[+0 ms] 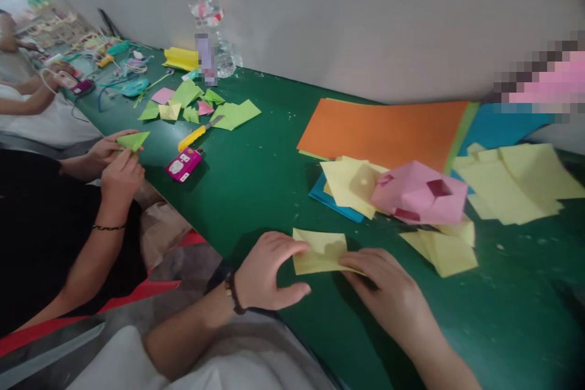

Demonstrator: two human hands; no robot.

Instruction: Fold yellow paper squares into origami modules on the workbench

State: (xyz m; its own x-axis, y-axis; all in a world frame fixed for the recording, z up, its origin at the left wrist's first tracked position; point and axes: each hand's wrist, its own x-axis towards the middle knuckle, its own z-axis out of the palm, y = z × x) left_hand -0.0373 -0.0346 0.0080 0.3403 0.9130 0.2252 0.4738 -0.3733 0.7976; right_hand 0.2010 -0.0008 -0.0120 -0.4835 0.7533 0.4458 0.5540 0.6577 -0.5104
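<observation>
A small rectangular piece of yellow paper (322, 256) is held just above the green table, its face towards me. My right hand (388, 292) pinches its right end between thumb and fingers. At its left edge is my left hand (269, 271), with the fingertips touching or overlapping the paper and the thumb spread well apart below. Just beyond the paper lies a pink folded paper shape (420, 195) with square openings. Beside that shape are yellow paper sheets (350, 186), and folded yellow pieces (443, 250) lie right of my right hand.
Orange sheets (384, 131) lie against the wall, with a stack of yellow paper (516, 183) to the right. A co-worker's hands (121, 161) fold green paper at left. Near them are a yellow cutter (194, 136), a magenta box (183, 164), paper scraps (185, 94) and a plastic bottle (223, 58).
</observation>
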